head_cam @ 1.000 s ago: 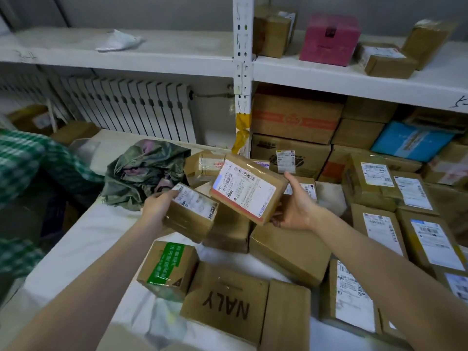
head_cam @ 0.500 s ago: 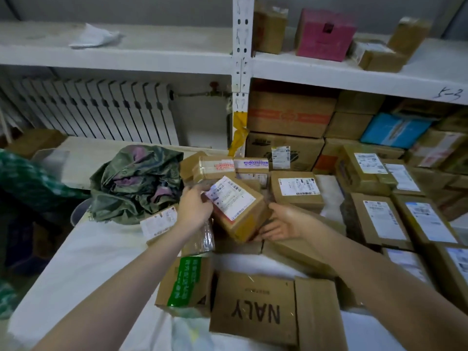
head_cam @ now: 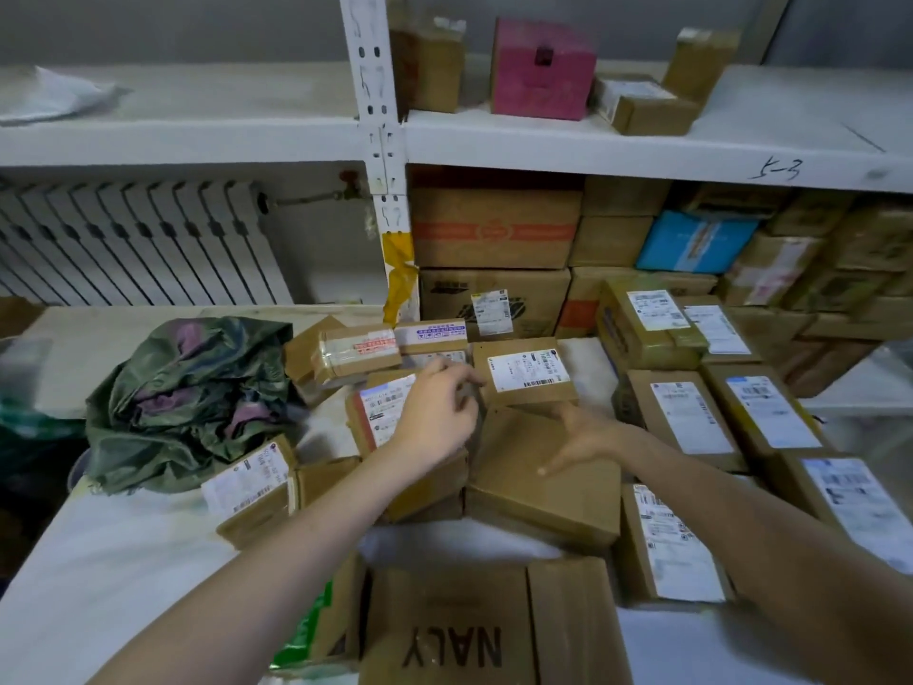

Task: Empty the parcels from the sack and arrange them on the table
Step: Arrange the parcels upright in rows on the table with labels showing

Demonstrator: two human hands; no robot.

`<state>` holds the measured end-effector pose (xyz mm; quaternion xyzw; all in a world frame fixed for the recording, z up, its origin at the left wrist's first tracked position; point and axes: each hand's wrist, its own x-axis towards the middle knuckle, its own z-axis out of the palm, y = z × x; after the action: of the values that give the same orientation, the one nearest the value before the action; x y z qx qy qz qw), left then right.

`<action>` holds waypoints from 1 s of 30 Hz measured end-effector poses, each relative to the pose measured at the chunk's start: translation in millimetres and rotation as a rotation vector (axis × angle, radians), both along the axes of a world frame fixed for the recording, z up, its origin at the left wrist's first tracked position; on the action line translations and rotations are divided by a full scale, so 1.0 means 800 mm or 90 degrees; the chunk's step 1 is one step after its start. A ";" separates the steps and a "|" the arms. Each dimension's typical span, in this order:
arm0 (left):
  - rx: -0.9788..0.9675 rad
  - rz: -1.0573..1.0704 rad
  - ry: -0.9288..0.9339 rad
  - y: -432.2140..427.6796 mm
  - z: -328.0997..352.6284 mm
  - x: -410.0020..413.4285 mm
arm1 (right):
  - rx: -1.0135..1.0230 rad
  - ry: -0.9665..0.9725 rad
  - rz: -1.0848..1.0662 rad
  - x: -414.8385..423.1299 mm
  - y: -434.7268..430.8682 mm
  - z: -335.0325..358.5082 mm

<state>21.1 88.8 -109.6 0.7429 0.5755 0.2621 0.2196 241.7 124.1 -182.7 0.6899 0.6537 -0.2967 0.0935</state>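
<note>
Parcels point(head_cam: 523, 378) are crowding the tabletop point(head_cam: 123, 561) beside the slumped sack point(head_cam: 197, 402). My left hand point(head_cam: 435, 417) is curling over a labelled parcel's point(head_cam: 383, 412) far edge; my right hand point(head_cam: 578, 442) is resting spread on a plain parcel point(head_cam: 543, 506). I am judging them light, stiff cardboard, best gripped across opposite edges.

A white table point(head_cam: 123, 575) bears a crumpled dark-green fabric sack point(head_cam: 187, 402) beside many labelled brown cardboard parcels point(head_cam: 543, 487).
</note>
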 end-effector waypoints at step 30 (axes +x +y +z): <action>-0.768 0.638 -0.866 -0.026 -0.091 0.141 | -0.380 0.348 -0.015 0.099 0.082 -0.002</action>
<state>134.1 68.1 -182.2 -0.1197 0.6086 0.3557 0.6991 321.3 189.7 -184.6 0.5357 0.5318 -0.6468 0.1091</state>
